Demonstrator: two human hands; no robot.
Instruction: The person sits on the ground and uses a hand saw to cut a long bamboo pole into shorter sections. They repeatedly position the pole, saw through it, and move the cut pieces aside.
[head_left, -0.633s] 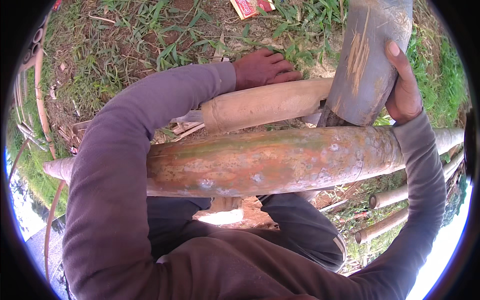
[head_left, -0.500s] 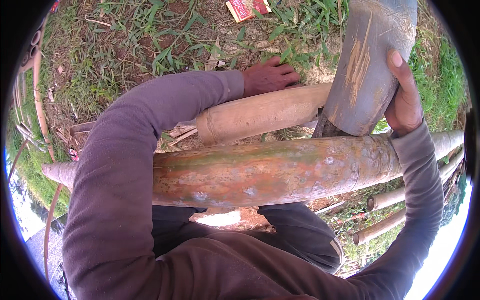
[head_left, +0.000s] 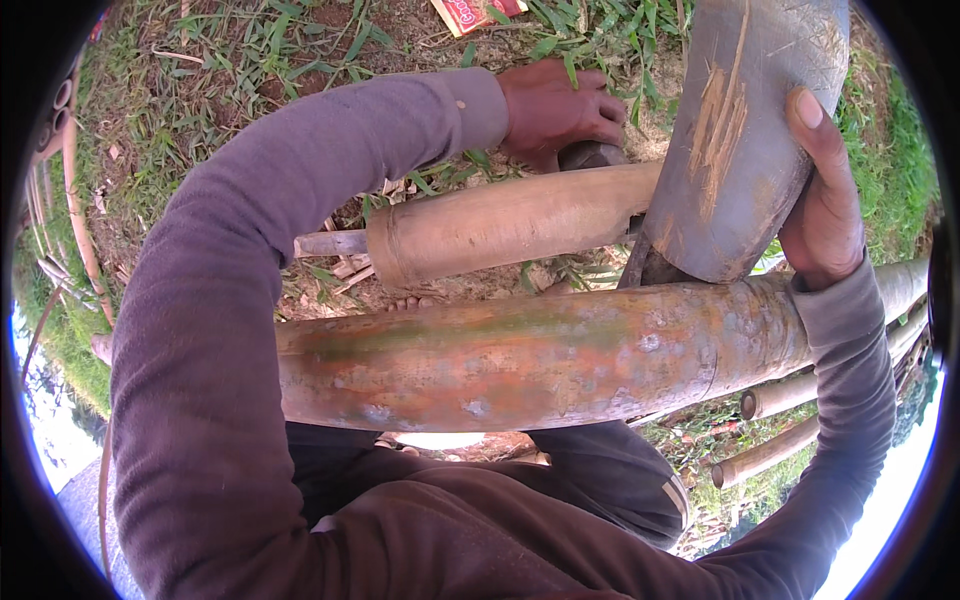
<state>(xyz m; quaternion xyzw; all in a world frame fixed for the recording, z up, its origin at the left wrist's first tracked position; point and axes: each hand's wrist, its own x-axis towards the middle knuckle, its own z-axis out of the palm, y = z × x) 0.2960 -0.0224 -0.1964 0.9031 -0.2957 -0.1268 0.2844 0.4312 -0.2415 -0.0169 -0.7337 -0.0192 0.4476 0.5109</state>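
My left hand (head_left: 562, 105) is on the far side of a tan bamboo section (head_left: 510, 225), its fingers curled over a dark, rounded, blunt-ended object (head_left: 590, 155). Most of that object is hidden by the hand and the bamboo. On the right, my right hand (head_left: 825, 190) grips the edge of a thick grey tube (head_left: 745, 140), thumb on top. Pale scraped fibres mark the tube's upper face. Below them, a large bamboo pole (head_left: 520, 350) with green and rusty mottling lies crosswise over my lap. The tan section's right end meets the grey tube.
Thin cut poles (head_left: 765, 455) lie on the grass at lower right. More long poles (head_left: 75, 200) are at the far left. A red and yellow packet (head_left: 475, 12) rests on the ground at the top. Wood chips and sawdust lie around the tan section.
My left hand has risen a little and moved right, and the dark rounded object now shows under its fingers. My right hand keeps its hold on the grey tube.
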